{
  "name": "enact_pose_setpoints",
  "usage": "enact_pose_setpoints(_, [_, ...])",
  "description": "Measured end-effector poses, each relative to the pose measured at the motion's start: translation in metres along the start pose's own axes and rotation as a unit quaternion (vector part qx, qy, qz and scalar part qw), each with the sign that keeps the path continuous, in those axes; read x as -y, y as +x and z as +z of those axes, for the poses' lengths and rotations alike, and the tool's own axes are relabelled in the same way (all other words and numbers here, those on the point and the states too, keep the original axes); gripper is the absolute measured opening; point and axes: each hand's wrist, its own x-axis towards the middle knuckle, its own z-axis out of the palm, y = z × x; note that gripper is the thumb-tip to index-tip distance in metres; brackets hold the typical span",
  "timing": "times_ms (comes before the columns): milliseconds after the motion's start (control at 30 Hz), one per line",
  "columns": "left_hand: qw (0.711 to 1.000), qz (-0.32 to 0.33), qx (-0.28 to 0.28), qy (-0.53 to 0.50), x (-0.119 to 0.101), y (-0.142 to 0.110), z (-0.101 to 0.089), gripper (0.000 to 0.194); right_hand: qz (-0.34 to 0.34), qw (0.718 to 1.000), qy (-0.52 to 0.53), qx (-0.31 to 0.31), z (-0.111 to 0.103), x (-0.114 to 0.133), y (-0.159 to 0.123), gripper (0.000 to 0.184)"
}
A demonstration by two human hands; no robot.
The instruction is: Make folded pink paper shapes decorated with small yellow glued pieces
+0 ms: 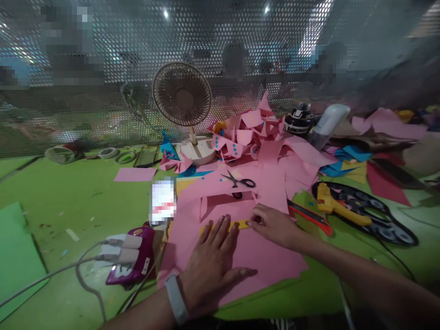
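My left hand (211,263) lies flat with fingers stretched out on a large pink paper sheet (261,261), its fingertips over a yellow strip (240,225). My right hand (273,224) rests on the same sheet just to the right, fingers curled and pinching at the strip's right end. A white band is on my left wrist. Black-handled scissors (238,180) lie on pink paper a little beyond both hands.
A small desk fan (183,103) stands at the back before a perforated screen. A heap of pink paper pieces (252,133), a yellow glue gun (335,208), a red cutter (309,216), a purple power strip (132,256) with white plugs and tape rolls (117,155) lie on the green table (68,197).
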Motion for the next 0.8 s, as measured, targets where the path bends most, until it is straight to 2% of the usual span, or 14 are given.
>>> enact_pose_setpoints(167, [1.0, 0.0, 0.002, 0.009, -0.001, 0.001, 0.001, 0.083, 0.004, 0.999, -0.021, -0.023, 0.0, -0.004, 0.001, 0.011])
enact_pose_setpoints(300, [1.0, 0.002, 0.007, 0.01, 0.0, 0.0, 0.001, 0.083, 0.001, 0.999, -0.022, -0.039, -0.011, -0.001, -0.001, 0.012])
enact_pose_setpoints(400, [1.0, -0.002, 0.009, 0.001, 0.001, 0.0, 0.001, 0.083, -0.04, 0.997, -0.003, -0.062, -0.021, 0.008, -0.007, 0.018])
enact_pose_setpoints(467, [1.0, -0.004, 0.004, -0.004, 0.002, -0.001, 0.001, 0.083, -0.099, 0.993, -0.012, -0.063, -0.022, 0.013, -0.011, 0.021])
enact_pose_setpoints(533, [1.0, -0.002, 0.0, -0.009, 0.002, -0.001, 0.002, 0.082, -0.165, 0.984, -0.059, -0.039, -0.018, 0.016, -0.014, 0.033])
enact_pose_setpoints(600, [1.0, 0.003, -0.001, -0.011, 0.002, -0.001, 0.001, 0.082, -0.204, 0.971, -0.125, -0.006, -0.011, 0.015, -0.017, 0.055])
enact_pose_setpoints(667, [1.0, 0.006, 0.001, -0.01, 0.001, 0.0, 0.0, 0.081, -0.219, 0.96, -0.171, 0.023, -0.003, 0.013, -0.019, 0.07])
enact_pose_setpoints(800, [1.0, -0.001, 0.013, 0.001, -0.002, 0.001, -0.004, 0.081, -0.219, 0.954, -0.197, 0.052, 0.007, 0.009, -0.023, 0.076])
